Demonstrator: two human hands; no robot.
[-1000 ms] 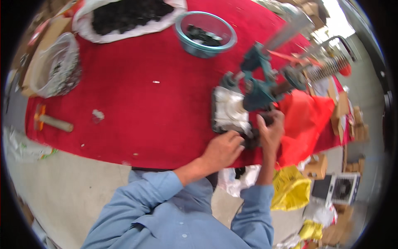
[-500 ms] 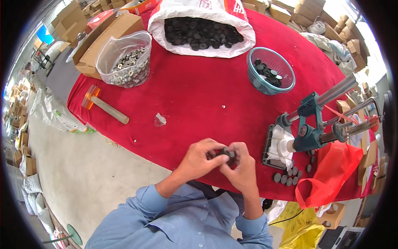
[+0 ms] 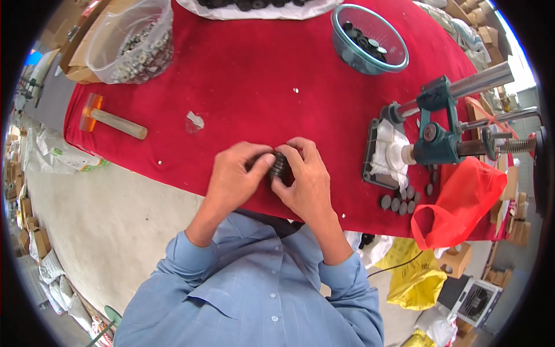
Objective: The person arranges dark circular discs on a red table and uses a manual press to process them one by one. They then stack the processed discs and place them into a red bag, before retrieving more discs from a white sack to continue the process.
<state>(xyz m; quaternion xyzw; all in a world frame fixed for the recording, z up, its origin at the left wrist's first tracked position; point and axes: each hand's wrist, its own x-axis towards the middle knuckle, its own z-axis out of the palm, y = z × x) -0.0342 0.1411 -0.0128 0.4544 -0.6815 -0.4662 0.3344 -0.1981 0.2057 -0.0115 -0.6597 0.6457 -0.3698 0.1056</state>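
Bare red cloth (image 3: 243,75) ahead of the hands; teal press (image 3: 435,130) blocks rightward.

Light blue button-up shirt (image 3: 254,295); long sleeves; cuffs pushed above wrists; bare hands.

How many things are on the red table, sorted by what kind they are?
Hammer: 1
Glass bowl of dark discs: 1
Clear bag of small metal parts: 1
Teal hand press: 1
Red plastic bag: 1
Stack of dark discs held by left hand and right hand: 1
Total: 6
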